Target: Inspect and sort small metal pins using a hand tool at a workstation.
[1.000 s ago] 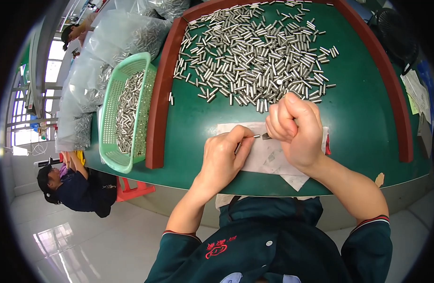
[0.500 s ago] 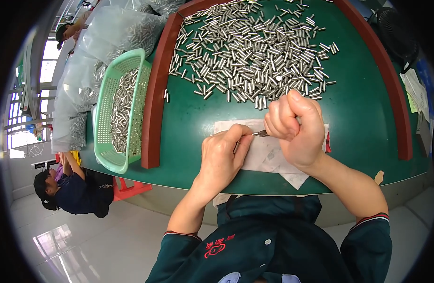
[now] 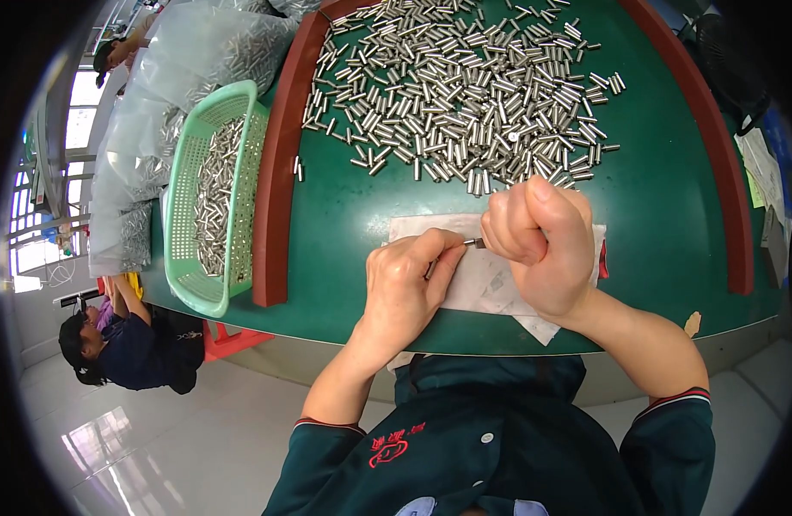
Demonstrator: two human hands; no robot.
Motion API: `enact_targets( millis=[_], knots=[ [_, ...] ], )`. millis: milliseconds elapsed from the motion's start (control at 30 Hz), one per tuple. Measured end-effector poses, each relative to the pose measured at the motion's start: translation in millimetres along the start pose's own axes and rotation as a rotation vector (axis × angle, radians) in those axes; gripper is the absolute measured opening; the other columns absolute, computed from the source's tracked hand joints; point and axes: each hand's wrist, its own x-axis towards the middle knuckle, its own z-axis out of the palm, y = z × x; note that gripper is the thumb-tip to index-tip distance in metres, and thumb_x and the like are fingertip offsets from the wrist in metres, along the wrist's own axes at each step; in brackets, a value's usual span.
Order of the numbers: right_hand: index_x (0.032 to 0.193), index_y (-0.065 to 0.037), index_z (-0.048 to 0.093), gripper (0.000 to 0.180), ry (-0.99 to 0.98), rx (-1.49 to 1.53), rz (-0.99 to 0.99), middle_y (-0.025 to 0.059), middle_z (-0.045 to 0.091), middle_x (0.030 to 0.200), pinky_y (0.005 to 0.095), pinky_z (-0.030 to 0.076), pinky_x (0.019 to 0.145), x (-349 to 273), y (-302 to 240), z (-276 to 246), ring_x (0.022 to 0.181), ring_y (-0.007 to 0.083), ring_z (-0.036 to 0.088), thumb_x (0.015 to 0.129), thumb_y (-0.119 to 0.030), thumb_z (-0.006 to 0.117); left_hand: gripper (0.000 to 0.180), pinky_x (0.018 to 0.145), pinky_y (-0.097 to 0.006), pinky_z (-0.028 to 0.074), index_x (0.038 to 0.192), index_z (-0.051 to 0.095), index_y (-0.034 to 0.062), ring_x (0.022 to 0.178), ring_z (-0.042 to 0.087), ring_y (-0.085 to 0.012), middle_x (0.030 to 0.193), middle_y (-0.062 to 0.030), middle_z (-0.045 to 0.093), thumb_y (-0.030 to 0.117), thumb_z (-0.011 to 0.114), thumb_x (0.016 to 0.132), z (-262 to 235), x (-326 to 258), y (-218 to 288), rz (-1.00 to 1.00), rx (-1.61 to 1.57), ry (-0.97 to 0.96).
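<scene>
My left hand (image 3: 406, 279) pinches a small metal pin (image 3: 468, 242) between thumb and fingers; most of the pin is hidden. Close against it on the right, my right hand (image 3: 540, 236) is curled into a fist around a dark-ended tool (image 3: 479, 243), whose kind I cannot make out. The pin and the tool's end meet or nearly meet between the hands. Under both hands lies a whitish cloth (image 3: 486, 288) with grey smudges. Beyond them, a large heap of short shiny metal pins (image 3: 465, 95) spreads over the green tabletop (image 3: 344, 206).
Red-brown rails (image 3: 280, 189) border the table. Left of them stands a light green basket (image 3: 179, 215) of metal pieces, beside clear bags (image 3: 121, 206) of similar pieces. A black fan (image 3: 727, 69) and papers (image 3: 761, 168) are at the right. A person in dark clothes (image 3: 142, 348) sits at the left.
My right fist has shifted slightly, its knuckles a little lower, and less of the dark tool end shows beside the pin. My left hand has hardly moved. The whole view has shifted slightly.
</scene>
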Motion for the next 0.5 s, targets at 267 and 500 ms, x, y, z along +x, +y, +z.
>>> enact_targets(
  millis=[267, 500],
  knots=[
    [0.047, -0.009, 0.027, 0.042, 0.029, -0.139, -0.064, -0.0006, 0.026, 0.043, 0.0244, 0.019, 0.041, -0.5, 0.7, 8.1, 0.04, 0.0085, 0.02, 0.088, -0.019, 0.033, 0.006, 0.045, -0.033, 0.041, 0.073, 0.057, 0.0022, 0.049, 0.053, -0.0289, 0.056, -0.0131, 0.054, 0.002, 0.062, 0.07, -2.4, 0.4, 3.5, 0.009, -0.012, -0.007],
    [0.048, -0.007, 0.028, 0.042, 0.007, 0.1, 0.043, -0.0006, 0.029, 0.044, 0.0225, 0.02, 0.04, 3.2, -3.2, -1.2, 0.042, 0.0072, 0.025, 0.088, -0.018, 0.034, 0.007, 0.048, -0.018, 0.03, 0.086, 0.051, 0.003, 0.048, 0.032, -0.0048, 0.055, 0.0034, 0.04, 0.009, 0.053, 0.083, -15.0, -1.3, -5.6, -0.36, -0.845, 0.013]
  ],
)
